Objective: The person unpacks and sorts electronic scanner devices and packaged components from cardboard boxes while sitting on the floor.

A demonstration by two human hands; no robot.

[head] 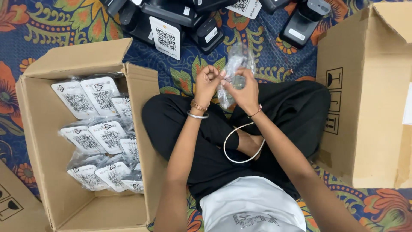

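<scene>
1. Head view, surface: a blue patterned cloth [266,51] with orange flowers and green leaves covers the floor; the person sits cross-legged on it in black trousers, at the middle of the frame.
2. Two open cardboard boxes show fully: the left box [38,141], at the left of the frame, holds bagged devices [103,137] in three rows, about nine in all as far as the overlap lets me count; the right box [369,99] fills the right edge.
3. Loose black devices [300,25] lie along the top edge, at least five.
4. At upper centre the left hand [207,83] and right hand [244,92] pinch a clear plastic bag [231,71] between curled fingertips, held above the knees.
</scene>
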